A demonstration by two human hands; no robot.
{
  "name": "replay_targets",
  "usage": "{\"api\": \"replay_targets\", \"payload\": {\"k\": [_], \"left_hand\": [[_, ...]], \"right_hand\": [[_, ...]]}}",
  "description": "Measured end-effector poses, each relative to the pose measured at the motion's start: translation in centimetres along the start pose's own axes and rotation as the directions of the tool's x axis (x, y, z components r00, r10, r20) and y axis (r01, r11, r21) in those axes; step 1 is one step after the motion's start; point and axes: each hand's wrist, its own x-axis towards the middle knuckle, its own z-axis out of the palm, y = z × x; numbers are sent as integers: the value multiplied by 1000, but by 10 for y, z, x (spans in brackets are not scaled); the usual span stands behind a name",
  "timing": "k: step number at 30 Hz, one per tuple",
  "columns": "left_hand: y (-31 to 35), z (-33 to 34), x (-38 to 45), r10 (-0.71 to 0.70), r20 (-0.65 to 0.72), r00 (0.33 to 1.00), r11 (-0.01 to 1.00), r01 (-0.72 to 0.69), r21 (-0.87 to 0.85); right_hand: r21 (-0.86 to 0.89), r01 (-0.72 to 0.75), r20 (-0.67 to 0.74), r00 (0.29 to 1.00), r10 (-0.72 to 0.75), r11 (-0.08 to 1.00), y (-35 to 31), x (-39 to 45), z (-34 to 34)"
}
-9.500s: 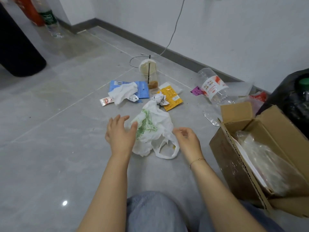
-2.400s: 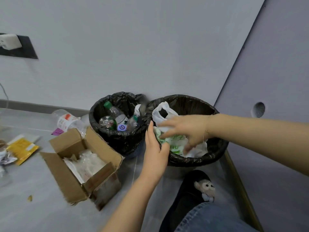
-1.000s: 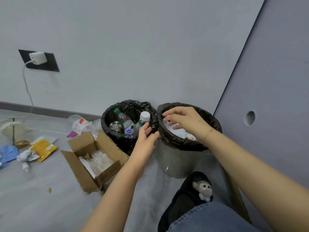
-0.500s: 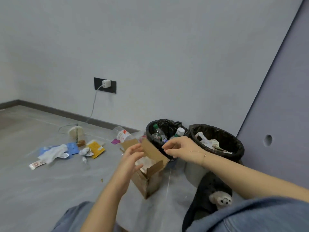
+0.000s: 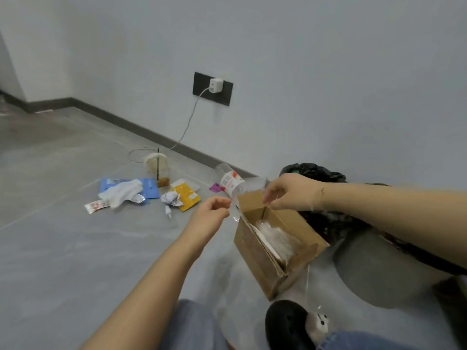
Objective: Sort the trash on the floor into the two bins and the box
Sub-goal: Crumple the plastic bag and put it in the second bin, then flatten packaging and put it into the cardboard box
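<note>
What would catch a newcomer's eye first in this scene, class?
Two bare hands meet in the middle: the left hand and the right hand hover at the near flap of an open cardboard box holding clear plastic. Farther left, litter lies on the grey floor, with a yellow packet and a blue packet the brightest.

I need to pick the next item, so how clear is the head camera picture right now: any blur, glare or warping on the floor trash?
Head view: light is soft and even, without hard shadows or glare; the whole frame is slightly smeared, so print on the yellow packet and plastic bottle is unreadable; wide-angle warping bends the baseboard and stretches both forearms; the left hand and right hand look soft-edged.
</note>
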Motion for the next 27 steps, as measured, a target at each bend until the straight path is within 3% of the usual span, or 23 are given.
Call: {"api": "replay_targets", "payload": {"k": [3, 7, 10, 13, 15, 17, 20, 23, 27], "left_hand": [[-16, 6, 52, -55, -53, 997, 998, 57, 29], [-37, 26, 122, -97, -53, 994, 981, 104, 162], [-51, 43, 170, -89, -21, 996, 951, 92, 294], [-56, 51, 214, 8, 2, 1000, 877, -8, 480], [-57, 51, 243, 120, 72, 990, 726, -137, 674], [-57, 53, 274, 178, 230, 957, 541, -291, 789], [-58, 59, 305, 128, 454, 882, 309, -471, 826], [-71, 68, 325, 81, 569, 818, 54, -574, 817], [-93, 78, 335, 70, 632, 772, -98, -626, 774]], "right_hand": [[-62, 8, 110, 994, -1, 998, 21, 65, -8], [-121, 50, 155, 987, -31, 991, 70, 154, -11], [-191, 79, 128, 990, -55, 978, 112, 199, -13], [-305, 139, 214, 974, -74, 942, 142, 232, -14], [-360, 187, 283, 955, -83, 914, 156, 254, -12], [-366, 203, 354, 933, -66, 908, 171, 280, -10], [-338, 216, 430, 901, -53, 916, 188, 308, 0], [-324, 232, 477, 878, -54, 917, 207, 322, 8], [-274, 279, 584, 808, -71, 920, 219, 328, 15]]}}
